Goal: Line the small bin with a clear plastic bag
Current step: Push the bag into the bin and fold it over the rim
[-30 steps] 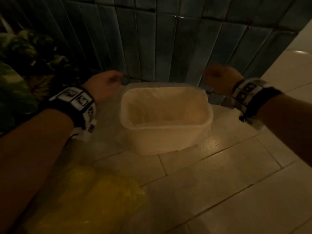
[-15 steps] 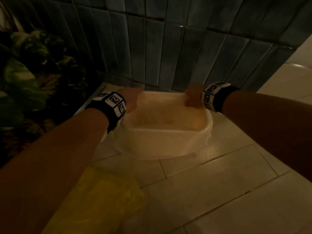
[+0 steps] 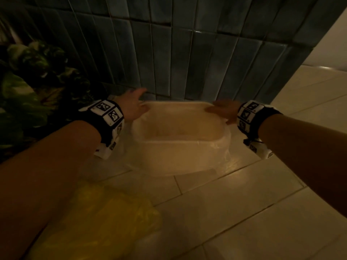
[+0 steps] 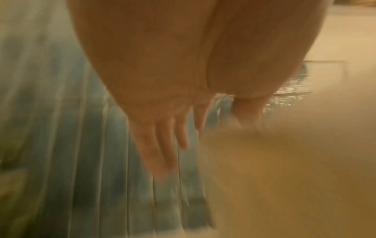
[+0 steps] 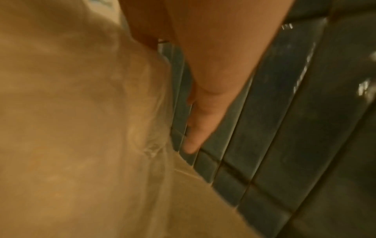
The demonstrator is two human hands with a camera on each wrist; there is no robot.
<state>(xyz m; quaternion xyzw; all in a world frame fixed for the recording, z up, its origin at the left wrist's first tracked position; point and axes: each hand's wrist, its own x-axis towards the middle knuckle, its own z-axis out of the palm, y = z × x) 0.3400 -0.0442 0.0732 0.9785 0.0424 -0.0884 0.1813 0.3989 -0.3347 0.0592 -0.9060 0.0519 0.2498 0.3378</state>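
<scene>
**Both hands at the bin's far corners**

Head view: the bin point(image 3: 180, 147) sits at the centre of the frame on the pale floor point(image 3: 244, 212), its far side close to the blue tiled wall point(image 3: 187, 53). The bag point(image 3: 223, 147) is inside it, its film folded over the rim and hanging down the outer sides, wrinkled at the right. The left hand point(image 3: 133, 106) is at the far left corner of the rim, fingers stretched out toward the wall. The right hand point(image 3: 223, 109) lies on the far right corner, fingers extended along the rim; whether they pinch the film cannot be told here. A yellow bag point(image 3: 97, 222) lies at the lower left, and plant leaves point(image 3: 28, 76) fill the upper left.

Left wrist view: heavily blurred. The left hand point(image 4: 162, 112) reaches down the middle of the frame, its fingers point(image 4: 162, 145) nearly straight and slightly spread, the thumb apart on the right near the bin's edge. The bin point(image 4: 284, 177) fills the lower right, the wall point(image 4: 61, 128) the left. No grasp is visible.

Right wrist view: the right hand point(image 5: 209, 90) comes down from the top centre, fingers straight along the wall point(image 5: 284, 112), just beside the bag point(image 5: 142, 96) covering the bin at left. The thumb is hidden behind the film, so a grasp cannot be told.
</scene>
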